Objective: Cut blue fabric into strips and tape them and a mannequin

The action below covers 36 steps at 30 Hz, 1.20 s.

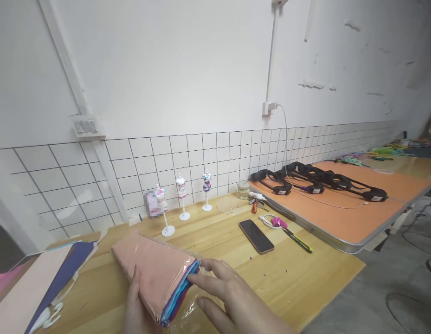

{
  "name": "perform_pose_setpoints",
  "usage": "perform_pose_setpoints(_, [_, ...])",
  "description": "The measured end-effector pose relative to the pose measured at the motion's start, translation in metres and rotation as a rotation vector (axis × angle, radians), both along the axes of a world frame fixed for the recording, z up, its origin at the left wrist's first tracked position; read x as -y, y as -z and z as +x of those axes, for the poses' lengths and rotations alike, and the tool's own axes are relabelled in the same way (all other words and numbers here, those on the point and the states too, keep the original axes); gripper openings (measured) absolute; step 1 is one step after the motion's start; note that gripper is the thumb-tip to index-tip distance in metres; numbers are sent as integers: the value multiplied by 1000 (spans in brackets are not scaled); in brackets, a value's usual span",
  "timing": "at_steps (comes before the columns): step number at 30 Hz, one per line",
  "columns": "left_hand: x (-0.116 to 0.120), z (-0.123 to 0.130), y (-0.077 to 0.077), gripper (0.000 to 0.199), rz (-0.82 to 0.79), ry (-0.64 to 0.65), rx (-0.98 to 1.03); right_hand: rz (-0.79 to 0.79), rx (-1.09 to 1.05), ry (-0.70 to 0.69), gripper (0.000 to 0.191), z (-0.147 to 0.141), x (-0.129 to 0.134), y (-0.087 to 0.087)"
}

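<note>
A clear plastic bag of folded coloured sheets [156, 273], apparently cloth, is tilted above the near part of the wooden table. Its broad face is pale pink; blue, turquoise, purple and red layers show at the right end. My left hand [138, 306] grips the bag from below, thumb along its near side. At the layered end is my right hand [232, 297], fingers apart, the index fingertip touching the edge of the layers. Loose clear film hangs below that end, near the right thumb.
Three small dress-form stands [183, 199] line the wall side. A phone [256, 236], a yellow-green cutter [299, 240] and a glass jar [243, 189] lie to the right. Black headsets [316, 181] rest on an orange table. Coloured sheets [37, 273] and a white hanger [50, 317] are at left.
</note>
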<state>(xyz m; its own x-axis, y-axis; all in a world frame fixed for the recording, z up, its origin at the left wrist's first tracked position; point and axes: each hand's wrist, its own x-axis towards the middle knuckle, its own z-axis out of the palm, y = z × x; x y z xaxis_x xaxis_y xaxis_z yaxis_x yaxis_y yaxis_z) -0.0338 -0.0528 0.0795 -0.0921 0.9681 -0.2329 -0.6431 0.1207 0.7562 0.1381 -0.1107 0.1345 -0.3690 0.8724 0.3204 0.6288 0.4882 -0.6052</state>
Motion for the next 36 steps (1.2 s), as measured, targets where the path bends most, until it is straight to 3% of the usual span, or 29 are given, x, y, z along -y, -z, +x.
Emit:
perform_pose_setpoints(18, [-3, -6, 5, 54, 25, -30, 19, 91, 36, -37, 42, -4, 3, 4])
perform_pose_setpoints(29, [-4, -7, 3, 56, -10, 11, 146, 183, 69, -21, 42, -5, 4, 3])
perform_pose_setpoints(36, [-7, -10, 9, 56, 28, 10, 65, 186, 162, 88, 36, -4, 3, 5])
